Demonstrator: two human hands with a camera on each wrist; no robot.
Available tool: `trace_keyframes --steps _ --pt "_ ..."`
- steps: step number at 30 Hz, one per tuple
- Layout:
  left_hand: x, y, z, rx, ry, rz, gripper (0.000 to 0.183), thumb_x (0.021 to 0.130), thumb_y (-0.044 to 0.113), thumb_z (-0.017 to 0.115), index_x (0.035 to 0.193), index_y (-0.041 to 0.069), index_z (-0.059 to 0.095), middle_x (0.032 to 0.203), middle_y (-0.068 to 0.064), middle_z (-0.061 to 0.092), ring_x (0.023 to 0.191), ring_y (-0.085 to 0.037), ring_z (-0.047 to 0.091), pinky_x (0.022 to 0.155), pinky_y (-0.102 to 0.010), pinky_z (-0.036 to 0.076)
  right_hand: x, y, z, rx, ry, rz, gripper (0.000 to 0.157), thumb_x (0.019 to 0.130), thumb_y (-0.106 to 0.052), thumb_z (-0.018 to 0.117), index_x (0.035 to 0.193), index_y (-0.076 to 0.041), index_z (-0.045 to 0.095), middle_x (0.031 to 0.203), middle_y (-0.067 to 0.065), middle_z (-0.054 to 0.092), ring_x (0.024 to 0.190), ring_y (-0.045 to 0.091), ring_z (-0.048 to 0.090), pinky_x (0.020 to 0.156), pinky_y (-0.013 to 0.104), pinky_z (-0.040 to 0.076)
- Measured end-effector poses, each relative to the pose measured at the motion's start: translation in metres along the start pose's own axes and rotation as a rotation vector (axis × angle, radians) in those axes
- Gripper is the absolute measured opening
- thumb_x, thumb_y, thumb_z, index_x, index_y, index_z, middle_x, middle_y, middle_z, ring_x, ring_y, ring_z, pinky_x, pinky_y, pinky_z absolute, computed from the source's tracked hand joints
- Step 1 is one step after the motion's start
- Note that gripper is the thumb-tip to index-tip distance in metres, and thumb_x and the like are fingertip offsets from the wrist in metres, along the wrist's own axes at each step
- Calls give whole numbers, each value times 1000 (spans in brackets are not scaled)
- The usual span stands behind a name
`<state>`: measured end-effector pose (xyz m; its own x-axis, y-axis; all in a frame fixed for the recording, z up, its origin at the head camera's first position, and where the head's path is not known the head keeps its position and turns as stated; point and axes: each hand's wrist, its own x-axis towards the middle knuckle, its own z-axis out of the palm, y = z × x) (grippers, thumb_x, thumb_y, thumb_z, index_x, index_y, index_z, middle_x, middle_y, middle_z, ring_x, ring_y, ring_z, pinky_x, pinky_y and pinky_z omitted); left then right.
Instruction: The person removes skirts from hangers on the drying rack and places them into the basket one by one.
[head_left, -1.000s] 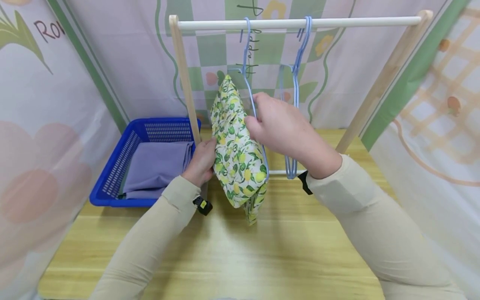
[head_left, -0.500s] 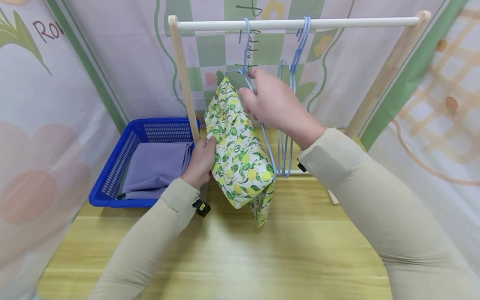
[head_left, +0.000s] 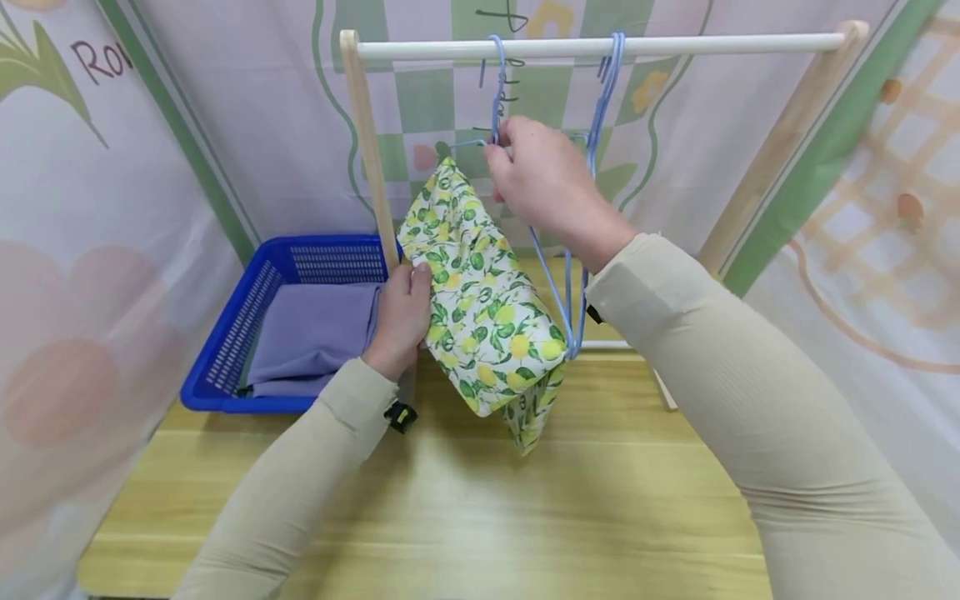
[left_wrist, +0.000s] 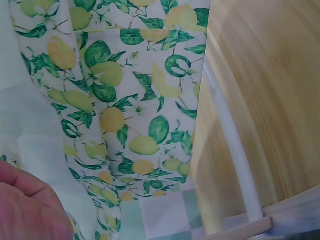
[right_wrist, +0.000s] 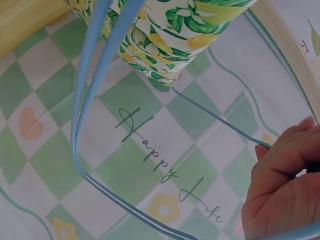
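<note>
A white cloth printed with lemons and green leaves drapes over a blue hanger hooked on the rack's rail. My left hand grips the cloth's left edge, thumb in front; its other fingers are mostly hidden. In the left wrist view that hand sits low at the left, beside the hanging cloth. My right hand pinches the hanger at its neck, just under the hook. From the right wrist, the hand appears at the lower right, with the thin blue hanger arm running from it to the cloth.
Bare blue hangers hang right of the cloth on the white rail. The rack's left wooden post stands beside a blue basket holding folded purple cloth. Beneath is a wooden table; printed curtains surround it.
My right hand has moved up along the hanger from its side to its neck. The hanger and cloth have turned, so the cloth's lower corner swings right and more of its face shows.
</note>
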<state>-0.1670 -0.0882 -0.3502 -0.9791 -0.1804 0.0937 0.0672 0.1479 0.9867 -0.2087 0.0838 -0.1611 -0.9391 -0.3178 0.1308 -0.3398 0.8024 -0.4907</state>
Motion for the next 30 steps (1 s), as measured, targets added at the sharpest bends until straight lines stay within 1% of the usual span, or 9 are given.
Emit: trace_keyframes --steps 3,7,10,14,17,19,21,24,30 --pt "0 3 1 52 46 74 37 114 35 39 114 1 56 89 -6 46 81 -20 50 71 -33 43 2 3 -1 -50 19 -14 38 113 -34 32 129 -10 58 95 5 70 77 21 61 68 34 45" --pt "-1 10 0 119 97 169 35 114 33 41 113 1 55 84 -6 46 74 -22 48 67 -35 41 6 4 0 -109 31 -31 40 113 -33 31 124 -8 61 97 6 68 82 22 61 73 36 47" --pt "-1 16 -2 152 116 240 34 114 31 42 111 -1 54 82 -6 44 69 -23 45 64 -35 39 7 6 0 -134 30 -33 42 113 -32 30 121 -6 62 100 9 66 85 24 61 78 38 48" --pt "-1 23 -3 178 132 333 38 114 30 43 118 -5 55 83 -7 44 70 -23 46 65 -35 39 8 7 -1 -156 23 -26 43 112 -30 28 117 -5 62 103 11 63 89 28 59 83 42 48" --pt "-2 29 -4 203 156 403 39 114 28 44 120 -9 55 83 -6 44 70 -24 45 65 -34 38 8 7 -1 -171 17 -28 43 112 -30 27 115 -4 61 102 11 62 90 29 58 84 43 48" --pt "-3 34 -5 214 173 440 38 113 27 45 119 -9 55 81 -6 43 68 -24 43 64 -33 37 8 7 -1 -176 15 -30 43 112 -29 27 115 -4 61 101 11 62 89 29 58 83 43 48" --pt "-3 38 -6 220 186 470 36 113 26 46 116 -9 55 80 -5 42 66 -23 42 62 -32 36 8 7 -1 -176 13 -28 43 112 -29 27 116 -4 61 100 11 62 88 29 59 82 42 48" --pt "-4 42 -7 222 202 496 35 113 25 46 113 -9 55 79 -4 43 65 -21 42 61 -31 36 8 7 -1 -171 10 -23 43 112 -29 27 118 -4 61 99 11 62 87 28 59 81 42 48" --pt "-4 49 -12 225 215 527 36 113 27 46 112 -8 57 78 -5 46 61 -20 43 58 -30 36 8 7 0 -165 -6 -17 42 112 -30 26 119 -4 59 99 10 60 86 28 58 79 41 47"
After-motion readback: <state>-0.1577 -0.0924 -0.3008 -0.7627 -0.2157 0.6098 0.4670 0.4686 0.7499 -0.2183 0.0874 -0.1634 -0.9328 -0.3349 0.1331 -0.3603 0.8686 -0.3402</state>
